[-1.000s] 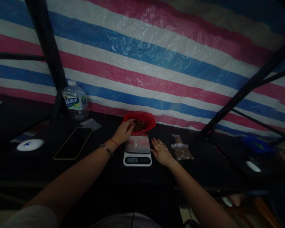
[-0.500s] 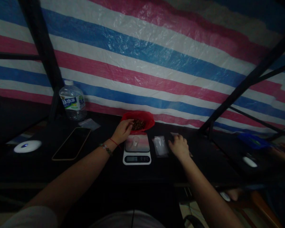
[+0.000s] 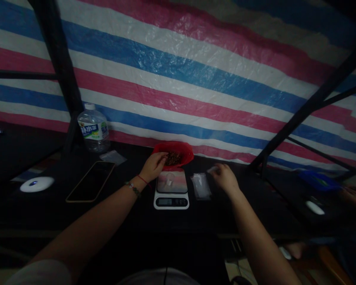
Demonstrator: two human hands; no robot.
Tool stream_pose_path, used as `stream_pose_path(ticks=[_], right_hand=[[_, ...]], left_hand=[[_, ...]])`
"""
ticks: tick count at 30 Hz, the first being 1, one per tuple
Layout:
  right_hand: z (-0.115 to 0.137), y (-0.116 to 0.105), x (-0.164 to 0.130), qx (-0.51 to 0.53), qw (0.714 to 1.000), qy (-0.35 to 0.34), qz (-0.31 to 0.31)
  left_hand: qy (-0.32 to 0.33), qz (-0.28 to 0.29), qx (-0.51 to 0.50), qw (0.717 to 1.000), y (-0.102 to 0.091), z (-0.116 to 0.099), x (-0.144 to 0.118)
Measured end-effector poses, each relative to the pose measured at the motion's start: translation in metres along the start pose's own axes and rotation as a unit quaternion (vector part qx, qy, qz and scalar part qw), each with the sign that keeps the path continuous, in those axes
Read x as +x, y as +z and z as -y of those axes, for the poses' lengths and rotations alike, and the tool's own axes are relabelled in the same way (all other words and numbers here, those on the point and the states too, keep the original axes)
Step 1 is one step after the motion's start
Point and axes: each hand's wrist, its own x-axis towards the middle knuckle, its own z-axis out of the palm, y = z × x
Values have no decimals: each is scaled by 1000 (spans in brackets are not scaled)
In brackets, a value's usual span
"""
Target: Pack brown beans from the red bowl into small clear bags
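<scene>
Dark tabletop (image 3: 172, 221) before striped sheeting (image 3: 178, 87), hands apart

Left hand (image 3: 156, 165) rests at the red bag (image 3: 188, 151) of brown pieces (image 3: 174, 158), its grip unclear. Right hand (image 3: 225, 178) seems to pinch a clear packet (image 3: 213, 169); a light edge hold should suit. Flat bags (image 3: 201, 187), then scale (image 3: 171, 202), lie leftward; more room lies toward the slanted post (image 3: 273, 145).

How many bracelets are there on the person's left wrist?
2: a red cord bracelet nearer the left hand, and a beaded bracelet farther from it. The underside is hidden.
</scene>
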Motion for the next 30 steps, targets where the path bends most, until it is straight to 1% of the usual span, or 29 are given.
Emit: stream_pose_path(ticks=[1, 3, 4, 6, 8, 11, 13, 16, 18, 22, 24, 26, 28, 30], right_hand=[[13, -2, 8, 37, 998, -44, -31], [45, -3, 23, 114, 982, -136, -68], [63, 0, 29, 146, 970, -178, -76], [97, 8, 41, 188, 947, -254, -65], [126, 19, 49, 216, 928, -301, -37], [152, 37, 54, 240, 921, -307, -12], [158, 47, 53, 251, 921, -299, -6], [157, 56, 46, 273, 914, -300, -8], [154, 60, 41, 298, 905, -304, -20], [150, 65, 34, 342, 886, -308, -52], [150, 66, 33, 339, 889, -302, -62], [151, 67, 32, 327, 896, -291, -79], [152, 68, 31, 320, 902, -271, -100], [154, 67, 30, 324, 906, -254, -103]], left_hand=[[-8, 0, -5, 1000, 0, 0, 0], [-25, 9, -19, 999, 1, 1, -1], [-36, 15, -26, 999, 0, 1, -1], [-61, 24, -39, 997, -1, 1, -1], [-89, 31, -47, 994, -3, 0, 1], [-125, 64, -48, 989, -6, -1, 3], [-145, 82, -39, 985, -7, -3, 5], [-161, 88, -39, 982, -6, -5, 6], [-165, 88, -53, 981, -6, -7, 5], [-159, 108, -104, 976, -2, -5, 4], [-163, 106, -126, 973, 1, -1, 3], [-174, 90, -140, 971, 4, 4, 2], [-191, 76, -152, 967, 6, 7, 2], [-211, 76, -167, 960, 7, 8, 2]])
